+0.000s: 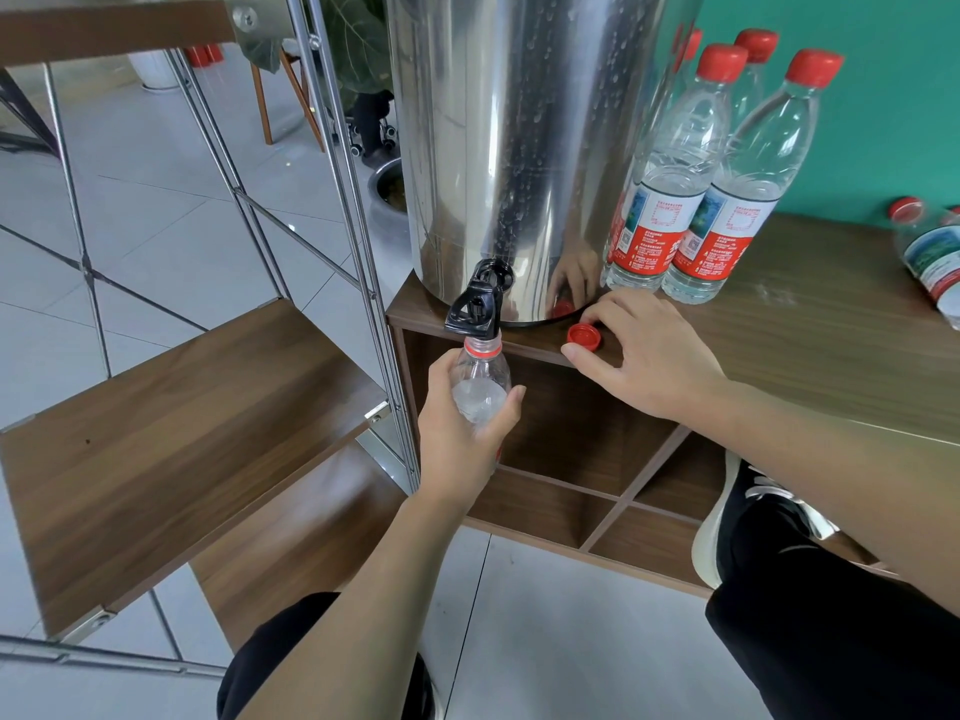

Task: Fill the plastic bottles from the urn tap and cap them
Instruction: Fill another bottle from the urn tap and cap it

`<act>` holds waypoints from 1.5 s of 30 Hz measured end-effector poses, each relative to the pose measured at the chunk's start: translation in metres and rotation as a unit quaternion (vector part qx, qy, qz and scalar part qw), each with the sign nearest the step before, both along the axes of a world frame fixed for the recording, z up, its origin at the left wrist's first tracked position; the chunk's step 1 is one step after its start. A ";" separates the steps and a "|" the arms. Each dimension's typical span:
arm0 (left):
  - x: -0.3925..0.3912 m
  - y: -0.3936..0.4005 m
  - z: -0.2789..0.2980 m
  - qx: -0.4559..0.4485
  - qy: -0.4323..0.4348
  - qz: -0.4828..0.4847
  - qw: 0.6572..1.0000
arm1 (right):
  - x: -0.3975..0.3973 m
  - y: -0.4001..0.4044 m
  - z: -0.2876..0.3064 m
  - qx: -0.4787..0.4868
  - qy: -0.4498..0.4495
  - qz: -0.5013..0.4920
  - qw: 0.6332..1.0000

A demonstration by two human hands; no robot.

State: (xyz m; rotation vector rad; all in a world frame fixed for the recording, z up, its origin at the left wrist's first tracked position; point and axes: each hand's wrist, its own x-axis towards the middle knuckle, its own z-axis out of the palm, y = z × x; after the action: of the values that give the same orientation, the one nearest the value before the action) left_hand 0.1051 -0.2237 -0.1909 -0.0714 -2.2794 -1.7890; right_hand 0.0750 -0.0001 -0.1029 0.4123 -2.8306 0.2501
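A steel urn (509, 148) stands on the wooden cabinet top (810, 345), its black tap (475, 306) hanging over the front edge. My left hand (462, 433) grips an uncapped clear plastic bottle (480, 381) upright, its red-ringed mouth directly under the tap. My right hand (639, 356) rests on the cabinet top with thumb and fingers around a loose red cap (583, 337) lying beside the urn base. Three capped bottles (701, 189) with red labels stand to the right of the urn.
Another capped bottle (930, 252) lies on its side at the far right of the cabinet top. A metal-framed rack with wooden shelves (171, 433) stands to the left. Open cubby compartments (587, 449) sit below the top. My knees and one shoe show at the bottom.
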 end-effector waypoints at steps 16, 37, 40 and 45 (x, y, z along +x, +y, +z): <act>-0.003 0.000 0.002 -0.004 0.002 0.000 1.000 | -0.002 -0.002 0.002 0.004 -0.005 -0.008 1.000; -0.001 0.000 0.003 -0.005 -0.001 0.001 1.000 | -0.002 0.000 0.001 0.001 0.001 -0.001 1.000; -0.001 0.001 0.003 -0.006 -0.001 0.002 1.000 | -0.002 0.000 0.001 0.001 0.003 -0.002 1.000; -0.001 0.001 0.004 -0.010 0.003 0.002 1.000 | -0.002 0.000 0.000 0.002 0.004 -0.002 1.000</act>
State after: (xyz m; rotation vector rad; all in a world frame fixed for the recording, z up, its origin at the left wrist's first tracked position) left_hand 0.1044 -0.2231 -0.1874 -0.0752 -2.2920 -1.7619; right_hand 0.0731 -0.0001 -0.1033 0.4072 -2.8251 0.2422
